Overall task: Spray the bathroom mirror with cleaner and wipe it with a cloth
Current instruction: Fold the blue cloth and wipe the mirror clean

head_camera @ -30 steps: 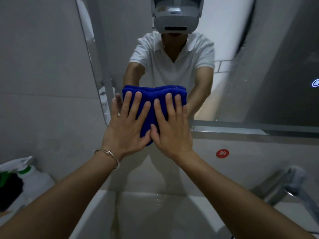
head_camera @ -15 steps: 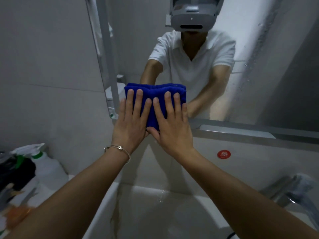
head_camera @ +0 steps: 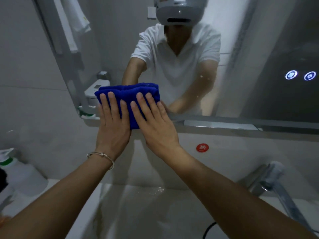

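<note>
The folded blue cloth point(head_camera: 128, 99) is pressed flat against the mirror point(head_camera: 241, 57) at its lower left corner, just above the bottom edge. It is pinned there by the left hand point(head_camera: 113, 123) and the right hand point(head_camera: 155, 125), laid side by side with the fingers point(head_camera: 110, 100) stretched out straight and slightly spread; nothing is gripped, the cloth is only held by palm pressure.

A slip is the main risk: with no curl of the fingers around the folds, the cloth could be pushed off the bottom edge onto the ledge, or let fall into the basin point(head_camera: 146, 213) below. Droplets seem to remain on the glass to the right, though the haze makes this hard to judge, so streaks could be left there.

Compared with a second ago, the cloth has been carried a little lower and leftward toward the corner, and the view has shifted so that two lit icons point(head_camera: 300, 75) are now seen at the right.
</note>
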Tool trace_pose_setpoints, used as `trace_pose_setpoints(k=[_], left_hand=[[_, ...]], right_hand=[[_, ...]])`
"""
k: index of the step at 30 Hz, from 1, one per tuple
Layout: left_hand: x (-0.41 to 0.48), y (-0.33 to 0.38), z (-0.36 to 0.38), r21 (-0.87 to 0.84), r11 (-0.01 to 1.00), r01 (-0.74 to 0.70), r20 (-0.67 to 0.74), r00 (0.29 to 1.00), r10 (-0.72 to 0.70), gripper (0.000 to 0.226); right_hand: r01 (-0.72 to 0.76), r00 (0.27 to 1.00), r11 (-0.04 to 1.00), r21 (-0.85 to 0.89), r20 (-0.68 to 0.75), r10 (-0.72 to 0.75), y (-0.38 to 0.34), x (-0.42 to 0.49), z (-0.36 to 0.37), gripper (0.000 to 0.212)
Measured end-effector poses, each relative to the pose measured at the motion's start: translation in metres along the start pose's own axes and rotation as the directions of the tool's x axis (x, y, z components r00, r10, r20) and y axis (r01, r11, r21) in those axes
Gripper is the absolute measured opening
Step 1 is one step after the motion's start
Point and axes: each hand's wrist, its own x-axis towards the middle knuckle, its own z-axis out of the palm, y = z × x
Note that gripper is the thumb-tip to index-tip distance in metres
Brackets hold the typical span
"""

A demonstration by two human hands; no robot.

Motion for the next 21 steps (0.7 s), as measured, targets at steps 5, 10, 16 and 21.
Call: trace_pose_setpoints(k=[5,10,16,21], left_hand=[[0.011,0.072,0.008,-0.049,0.998,0.029,-0.024,0.999,-0.031,0.088],[0.035,0.174,0.015,-0.104,0.995,0.006,-0.030,1.000,-0.009,0.067],[0.069,0.320,0.029,-0.197,0.979,-0.052,-0.100,0.994,0.033,0.068],[0.095,0.410,0.027,-0.218,0.974,-0.065,-0.063,0.997,0.053,0.068]], right_hand=[[0.010,1.000,1.000,-0.030,-0.011,-0.010,0.055,-0.042,-0.014,0.065],[0.004,1.000,0.996,-0.089,0.025,-0.001,0.136,-0.098,-0.046,0.086],[-0.039,0.999,0.987,-0.155,0.022,0.043,0.255,-0.185,-0.088,0.094],[-0.126,0.987,0.976,-0.175,0.072,0.140,0.324,-0.238,-0.116,0.098]])
